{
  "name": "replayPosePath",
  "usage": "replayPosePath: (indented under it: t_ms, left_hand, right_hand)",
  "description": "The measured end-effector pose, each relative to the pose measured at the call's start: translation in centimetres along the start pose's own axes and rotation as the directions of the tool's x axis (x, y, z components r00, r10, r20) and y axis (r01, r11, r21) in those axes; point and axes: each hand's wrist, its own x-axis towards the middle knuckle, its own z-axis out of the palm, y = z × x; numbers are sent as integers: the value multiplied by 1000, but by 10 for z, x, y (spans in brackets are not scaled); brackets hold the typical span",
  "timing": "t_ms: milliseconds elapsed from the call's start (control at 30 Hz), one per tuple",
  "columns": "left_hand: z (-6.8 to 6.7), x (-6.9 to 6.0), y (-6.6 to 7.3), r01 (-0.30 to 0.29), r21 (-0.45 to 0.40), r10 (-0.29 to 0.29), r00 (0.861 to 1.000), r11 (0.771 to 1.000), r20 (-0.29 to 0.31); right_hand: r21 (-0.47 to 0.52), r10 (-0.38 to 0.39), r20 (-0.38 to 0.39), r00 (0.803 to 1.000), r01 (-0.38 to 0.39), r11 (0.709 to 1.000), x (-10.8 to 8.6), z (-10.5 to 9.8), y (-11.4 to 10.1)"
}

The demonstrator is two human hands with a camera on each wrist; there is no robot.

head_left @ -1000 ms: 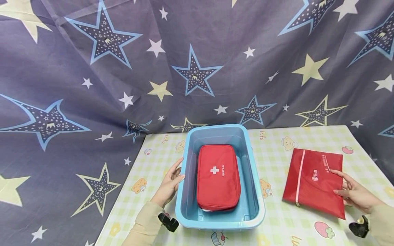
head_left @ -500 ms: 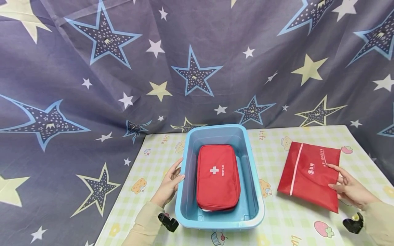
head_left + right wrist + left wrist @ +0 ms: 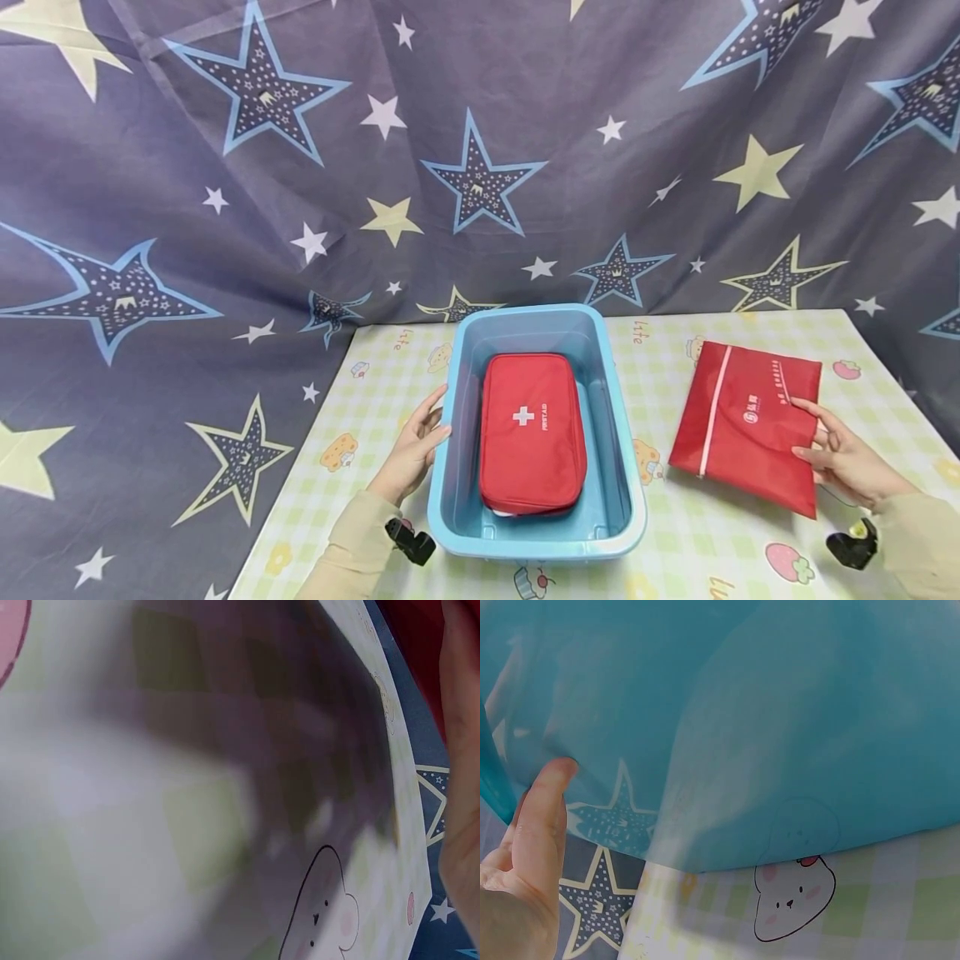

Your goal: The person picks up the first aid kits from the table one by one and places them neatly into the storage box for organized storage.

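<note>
A blue plastic tub (image 3: 617, 400) stands on the table with a red first aid bag (image 3: 532, 458) lying inside it, white cross facing up. My left hand (image 3: 408, 458) touches the tub's left side from outside. In the left wrist view the thumb (image 3: 551, 780) rests against the tub's outer wall (image 3: 780, 735). To the tub's right, a flat red zip pouch (image 3: 738, 450) with a white zipper strip and white print is tilted above the table. My right hand (image 3: 851, 458) pinches its right edge, thumb on top; the fingers underneath are partly hidden.
The table (image 3: 675, 575) wears a green checked cloth with cartoon prints. Behind it hangs a dark curtain (image 3: 420, 75) with stars. Each wrist carries a small black camera, the left camera (image 3: 410, 542) close to the tub's corner.
My right hand has moved left and slightly away from me, carrying the red zip pouch closer to the tub. The left hand, tub and first aid bag stay in place.
</note>
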Motion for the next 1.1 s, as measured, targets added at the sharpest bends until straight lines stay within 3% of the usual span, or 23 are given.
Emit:
replayPosePath:
  t_ms: [600,833,1100]
  left_hand:
    - [-1,3,-4,-4,-2,4,1000,1000,25]
    - [0,3,-3,-6,-1,6,1000,1000,22]
    - [1,1,1,-7,14,7,1000,1000,2]
  right_hand:
    - [-58,-11,-104,995,5,998,1,6,-4]
    - [-30,-51,-56,997,49,998,3,8,-4]
    - [-33,-37,-48,998,35,999,6,10,-9]
